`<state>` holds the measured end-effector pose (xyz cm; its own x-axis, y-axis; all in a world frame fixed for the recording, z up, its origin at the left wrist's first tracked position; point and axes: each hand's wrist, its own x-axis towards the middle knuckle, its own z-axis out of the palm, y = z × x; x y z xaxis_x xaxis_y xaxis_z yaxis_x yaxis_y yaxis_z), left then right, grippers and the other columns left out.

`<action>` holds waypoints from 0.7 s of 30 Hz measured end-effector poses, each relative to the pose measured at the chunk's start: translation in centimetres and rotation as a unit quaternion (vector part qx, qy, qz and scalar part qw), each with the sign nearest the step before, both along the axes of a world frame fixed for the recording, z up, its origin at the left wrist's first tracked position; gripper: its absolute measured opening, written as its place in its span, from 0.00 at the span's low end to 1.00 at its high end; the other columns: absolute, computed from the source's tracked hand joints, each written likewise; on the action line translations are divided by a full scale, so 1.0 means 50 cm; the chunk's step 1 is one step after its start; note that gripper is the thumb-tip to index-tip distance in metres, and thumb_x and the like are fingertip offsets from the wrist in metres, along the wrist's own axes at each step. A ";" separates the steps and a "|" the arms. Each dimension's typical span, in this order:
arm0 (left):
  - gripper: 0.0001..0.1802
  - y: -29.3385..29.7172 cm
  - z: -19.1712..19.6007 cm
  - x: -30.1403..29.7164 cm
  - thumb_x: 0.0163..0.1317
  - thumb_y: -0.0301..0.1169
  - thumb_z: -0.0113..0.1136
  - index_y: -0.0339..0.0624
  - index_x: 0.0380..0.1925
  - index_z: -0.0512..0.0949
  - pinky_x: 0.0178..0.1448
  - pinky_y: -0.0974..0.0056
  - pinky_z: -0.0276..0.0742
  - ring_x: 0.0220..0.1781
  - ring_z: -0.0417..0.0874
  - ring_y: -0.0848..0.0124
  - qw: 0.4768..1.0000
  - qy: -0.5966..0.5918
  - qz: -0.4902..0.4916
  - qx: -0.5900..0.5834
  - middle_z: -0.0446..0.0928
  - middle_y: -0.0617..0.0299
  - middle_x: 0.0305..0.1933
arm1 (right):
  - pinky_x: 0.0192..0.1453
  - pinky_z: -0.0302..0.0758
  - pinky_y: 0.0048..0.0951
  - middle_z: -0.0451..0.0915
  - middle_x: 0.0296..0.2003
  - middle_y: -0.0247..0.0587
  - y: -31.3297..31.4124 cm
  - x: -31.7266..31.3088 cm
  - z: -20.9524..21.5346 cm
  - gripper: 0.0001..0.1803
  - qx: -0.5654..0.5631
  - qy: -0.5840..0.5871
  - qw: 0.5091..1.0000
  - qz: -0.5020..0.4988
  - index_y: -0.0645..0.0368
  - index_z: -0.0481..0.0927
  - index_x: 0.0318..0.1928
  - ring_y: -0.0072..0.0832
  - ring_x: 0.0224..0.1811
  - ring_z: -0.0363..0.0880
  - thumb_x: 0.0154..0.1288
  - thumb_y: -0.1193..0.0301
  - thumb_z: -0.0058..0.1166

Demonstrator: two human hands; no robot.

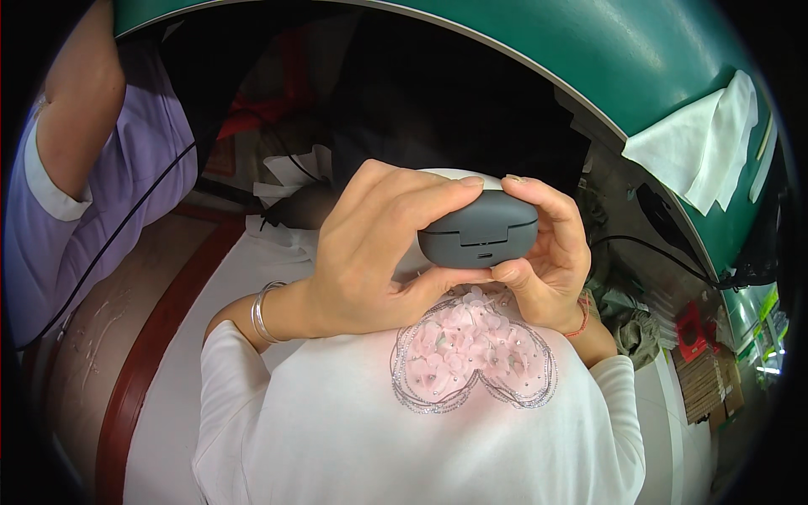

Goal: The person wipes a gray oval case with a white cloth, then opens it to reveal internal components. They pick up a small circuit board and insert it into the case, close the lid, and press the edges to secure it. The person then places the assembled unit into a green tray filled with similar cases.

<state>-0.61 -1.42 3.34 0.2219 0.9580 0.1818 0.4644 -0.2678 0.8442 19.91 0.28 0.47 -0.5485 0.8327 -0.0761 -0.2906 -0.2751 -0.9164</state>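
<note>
Fingers point(414, 206) snug around grey case point(478, 225)

Grey case point(478, 234); pink-flowered white shirt point(421, 433); green table point(627, 67).

The dark grey case point(478, 220) is smooth and rounded, wider than tall. Its lid looks closed along a thin seam that steps down around 1 central hinge; 1 small oblong port sits below. Hinge side toward the camera, it is held roughly level between 2 hands, left point(370, 244) and right point(551, 244).
</note>
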 end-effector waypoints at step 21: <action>0.38 0.001 -0.002 -0.002 0.38 0.36 0.82 0.38 0.52 0.75 0.43 0.62 0.71 0.40 0.77 0.63 1.000 -0.007 0.005 0.018 0.79 0.57 0.44 | 0.65 0.72 0.34 0.69 0.61 0.50 0.003 0.001 0.004 0.38 0.004 -0.010 1.000 0.008 0.68 0.61 0.67 0.34 0.62 0.73 0.61 0.69 0.65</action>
<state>-0.71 -1.38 3.22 0.2100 0.9527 0.2196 0.4549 -0.2940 0.8406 19.97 0.42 0.67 -0.5598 0.8247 -0.0803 -0.2676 -0.2717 -0.9244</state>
